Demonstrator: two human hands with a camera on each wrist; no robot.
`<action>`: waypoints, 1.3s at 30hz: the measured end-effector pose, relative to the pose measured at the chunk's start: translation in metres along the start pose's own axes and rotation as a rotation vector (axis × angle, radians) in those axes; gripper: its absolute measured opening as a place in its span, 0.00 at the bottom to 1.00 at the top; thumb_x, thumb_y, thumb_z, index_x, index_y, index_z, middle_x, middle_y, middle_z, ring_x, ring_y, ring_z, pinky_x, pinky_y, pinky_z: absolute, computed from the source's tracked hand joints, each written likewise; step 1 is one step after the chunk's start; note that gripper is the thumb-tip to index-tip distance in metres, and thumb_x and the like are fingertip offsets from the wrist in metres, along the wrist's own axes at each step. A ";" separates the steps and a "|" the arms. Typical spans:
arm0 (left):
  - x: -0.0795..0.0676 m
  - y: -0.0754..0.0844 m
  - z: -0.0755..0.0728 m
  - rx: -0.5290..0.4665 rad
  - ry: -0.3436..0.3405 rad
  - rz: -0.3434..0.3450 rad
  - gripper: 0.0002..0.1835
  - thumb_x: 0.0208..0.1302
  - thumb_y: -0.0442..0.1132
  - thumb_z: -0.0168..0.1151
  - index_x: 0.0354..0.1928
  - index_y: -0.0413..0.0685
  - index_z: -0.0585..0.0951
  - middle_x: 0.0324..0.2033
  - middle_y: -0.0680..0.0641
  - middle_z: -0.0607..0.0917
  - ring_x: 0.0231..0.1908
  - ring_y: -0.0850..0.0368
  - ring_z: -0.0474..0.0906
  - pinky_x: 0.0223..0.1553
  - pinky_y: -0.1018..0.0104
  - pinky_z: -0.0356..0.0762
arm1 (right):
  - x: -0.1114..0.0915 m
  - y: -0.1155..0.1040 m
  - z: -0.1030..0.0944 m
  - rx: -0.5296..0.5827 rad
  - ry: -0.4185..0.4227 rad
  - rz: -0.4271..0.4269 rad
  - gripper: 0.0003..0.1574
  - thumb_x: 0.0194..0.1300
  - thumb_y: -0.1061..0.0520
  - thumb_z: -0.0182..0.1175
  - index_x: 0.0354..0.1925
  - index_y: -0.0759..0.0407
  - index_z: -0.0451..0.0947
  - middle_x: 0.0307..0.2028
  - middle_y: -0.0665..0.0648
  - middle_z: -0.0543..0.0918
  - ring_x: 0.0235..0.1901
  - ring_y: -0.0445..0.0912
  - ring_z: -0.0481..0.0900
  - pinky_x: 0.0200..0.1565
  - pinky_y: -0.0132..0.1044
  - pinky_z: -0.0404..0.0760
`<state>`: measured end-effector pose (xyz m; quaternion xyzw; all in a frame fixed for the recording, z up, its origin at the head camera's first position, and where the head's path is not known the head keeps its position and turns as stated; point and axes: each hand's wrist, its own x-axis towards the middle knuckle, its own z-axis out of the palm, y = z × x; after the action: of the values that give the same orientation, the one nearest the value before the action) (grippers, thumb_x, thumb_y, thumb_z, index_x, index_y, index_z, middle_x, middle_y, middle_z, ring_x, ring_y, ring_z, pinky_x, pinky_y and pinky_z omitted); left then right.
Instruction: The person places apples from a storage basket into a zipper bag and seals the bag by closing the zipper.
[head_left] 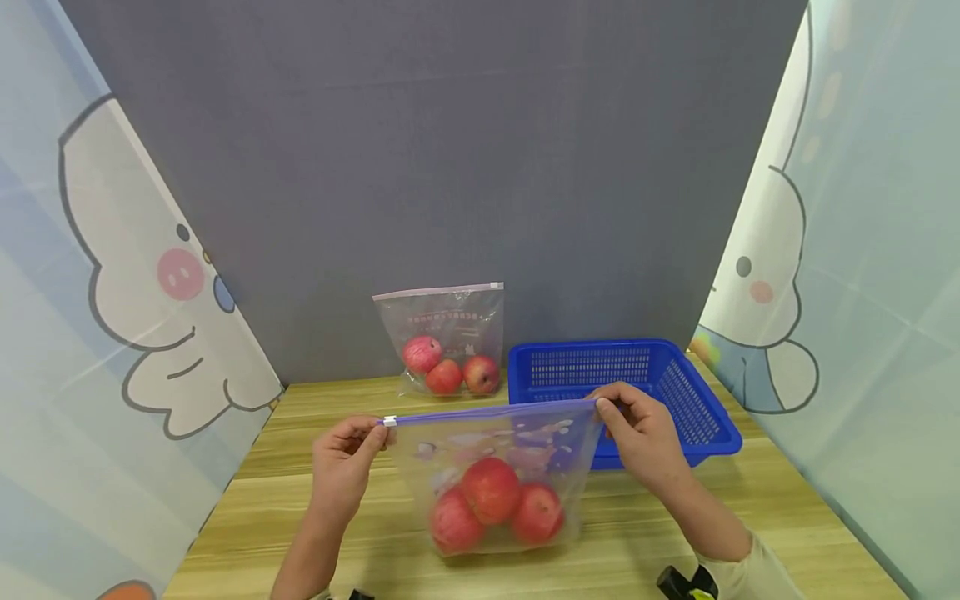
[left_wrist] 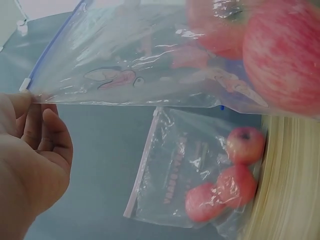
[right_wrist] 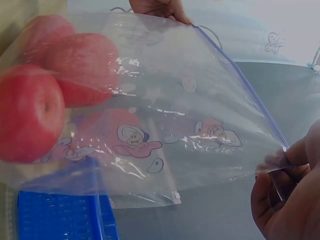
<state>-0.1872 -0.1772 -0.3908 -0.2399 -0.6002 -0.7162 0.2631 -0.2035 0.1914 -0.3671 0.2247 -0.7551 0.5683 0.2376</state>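
A clear zip bag (head_left: 420, 467) with a purple top strip hangs between my two hands, with three red apples (head_left: 491, 490) at its bottom. My left hand (head_left: 343, 467) pinches its upper left corner, right at the white slider (head_left: 389, 421). At the opposite corner, thumb and fingers of my right hand (head_left: 647, 433) pinch the end of the strip. In the left wrist view the slider (left_wrist: 25, 84) sits by the left thumb. Printed cartoon figures (right_wrist: 135, 142) show on the bag's film in the right wrist view.
Behind, a second zip bag (head_left: 450, 312) with a pink strip stands against the grey backdrop (head_left: 450, 167), three apples (head_left: 444, 377) inside. A blue plastic basket (head_left: 705, 417) stands at the back right of the wooden table (head_left: 300, 433), partly hidden by the held bag.
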 end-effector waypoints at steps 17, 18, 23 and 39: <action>0.000 -0.020 0.008 0.032 0.106 -0.082 0.05 0.59 0.18 0.61 0.33 0.29 0.84 0.25 0.48 0.87 0.25 0.60 0.84 0.30 0.70 0.81 | 0.005 0.014 -0.004 -0.240 0.051 0.009 0.07 0.69 0.65 0.59 0.37 0.57 0.82 0.30 0.49 0.81 0.26 0.42 0.73 0.27 0.29 0.73; 0.000 -0.021 0.008 0.026 0.105 -0.086 0.05 0.59 0.18 0.61 0.33 0.29 0.84 0.25 0.48 0.87 0.25 0.60 0.84 0.30 0.70 0.81 | 0.005 0.012 -0.004 -0.249 0.042 0.014 0.06 0.69 0.65 0.59 0.38 0.56 0.82 0.30 0.49 0.81 0.27 0.42 0.73 0.27 0.30 0.73; 0.001 -0.022 0.008 0.013 0.104 -0.099 0.06 0.59 0.17 0.61 0.33 0.29 0.84 0.25 0.48 0.86 0.25 0.60 0.83 0.30 0.70 0.81 | 0.007 0.005 0.002 -0.398 0.046 -0.122 0.09 0.61 0.63 0.65 0.42 0.56 0.83 0.37 0.52 0.84 0.38 0.48 0.77 0.38 0.43 0.75; 0.003 -0.020 0.011 0.011 0.034 -0.113 0.07 0.59 0.18 0.61 0.34 0.32 0.84 0.26 0.50 0.86 0.26 0.61 0.83 0.31 0.71 0.81 | 0.015 -0.055 0.115 -0.309 -0.256 -0.490 0.17 0.57 0.57 0.70 0.47 0.56 0.82 0.50 0.53 0.81 0.55 0.45 0.74 0.58 0.41 0.72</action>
<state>-0.2029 -0.1634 -0.4017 -0.1917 -0.6123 -0.7306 0.2336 -0.1936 0.0652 -0.3446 0.4310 -0.7796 0.3397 0.3019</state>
